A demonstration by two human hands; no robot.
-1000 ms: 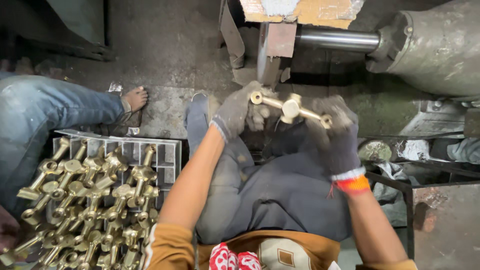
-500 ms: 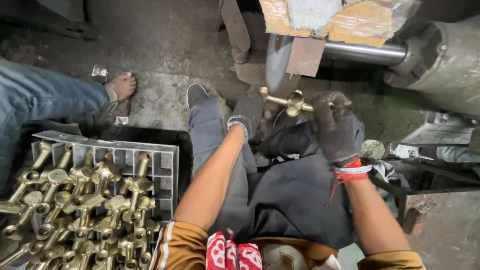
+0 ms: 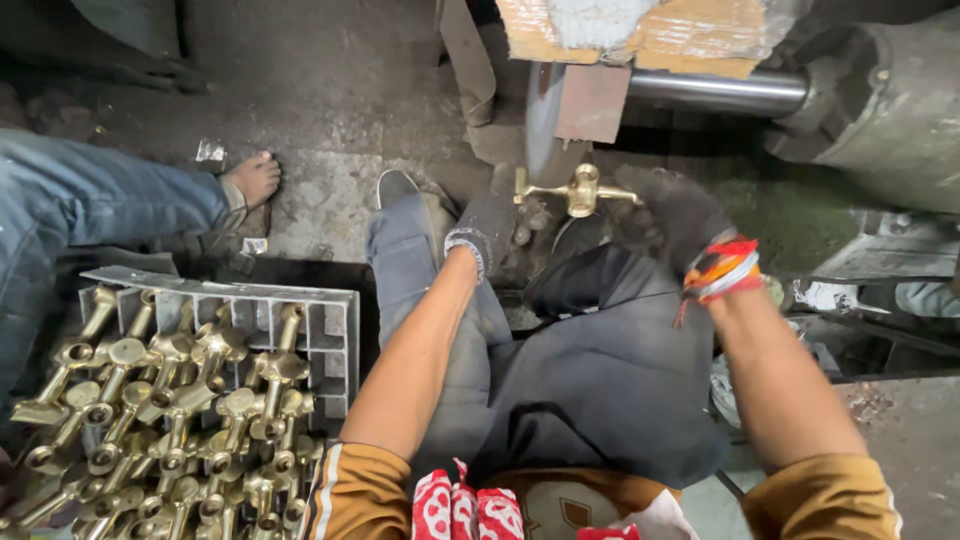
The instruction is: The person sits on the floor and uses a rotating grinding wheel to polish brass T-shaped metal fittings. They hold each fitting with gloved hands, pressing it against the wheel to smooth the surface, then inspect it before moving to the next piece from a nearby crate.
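Observation:
A brass tap body (image 3: 579,189) with a round middle and two side stems is held level between both of my gloved hands. My left hand (image 3: 493,229), in a dark grey glove, grips its left end, which lies against the edge of the thin grinding wheel (image 3: 541,120). My right hand (image 3: 672,212), in a dark glove with red, orange and white threads at the wrist, grips the right end. A dark cloth (image 3: 600,390) covers my lap below the hands.
A metal crate (image 3: 322,322) at the lower left is heaped with several brass tap bodies (image 3: 170,400). Another person's jeans leg (image 3: 90,205) and bare foot (image 3: 252,177) lie at the left. A steel shaft (image 3: 715,92) runs to a grey motor housing (image 3: 880,100).
The view has shifted and my hands have moved the brass tap body lower and closer to the wheel, its left end now at the wheel's edge.

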